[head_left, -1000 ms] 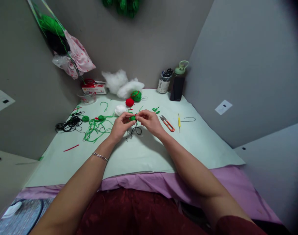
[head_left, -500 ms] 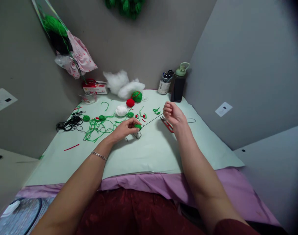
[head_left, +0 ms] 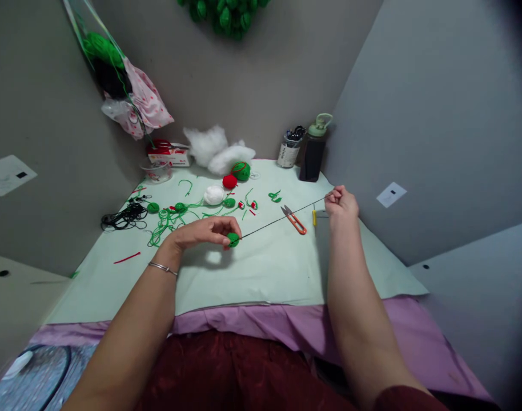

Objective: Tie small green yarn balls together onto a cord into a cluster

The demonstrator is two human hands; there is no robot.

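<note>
Head view: left hand is clamping thumb and fingers on one green ball, well back from the pale mat's front edge. Right hand is pinching one dark thread, fingertips together, near the mat's right edge. Thread is running straight between hands, crossing one orange snips. Two red-and-white pieces are lying beyond, one yellow-handled hook beside the snips.

Bottle, upright, beside pen jar, above and right of centre. Bag, pink, dotted, hanging at upper left; box, red and white, below it. Wall card, white, right side.
</note>
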